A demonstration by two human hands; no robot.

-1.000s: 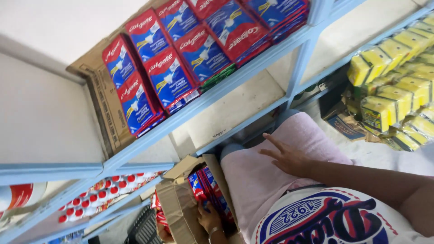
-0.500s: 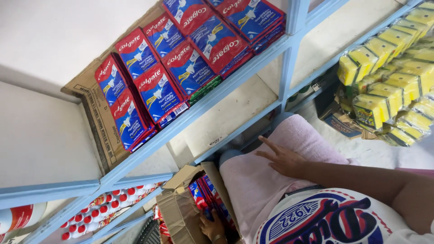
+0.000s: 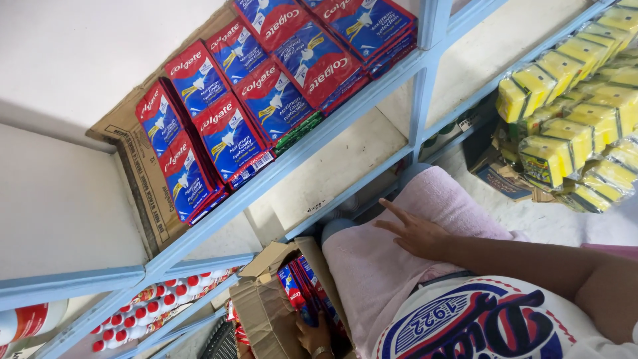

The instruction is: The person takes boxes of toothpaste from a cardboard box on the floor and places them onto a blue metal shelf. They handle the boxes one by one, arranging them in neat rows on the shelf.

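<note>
Blue metal shelving (image 3: 312, 143), pale wall (image 3: 73, 60), cardboard box (image 3: 266, 312) below, sponge packs (image 3: 571, 126) beside

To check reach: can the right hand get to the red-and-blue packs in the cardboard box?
Probably yes. The right hand rests open on the pink lap beside the open cardboard box; only the left hand crowds the packs.

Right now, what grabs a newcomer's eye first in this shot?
The red and blue toothpaste boxes packed in rows on the upper tier of the pale blue shelf stand out first. At far right sits a stack of yellow sponges. Lower down, the left hand reaches into an open cardboard box of the same red packs, while the right hand rests flat on a pink cloth.
</note>
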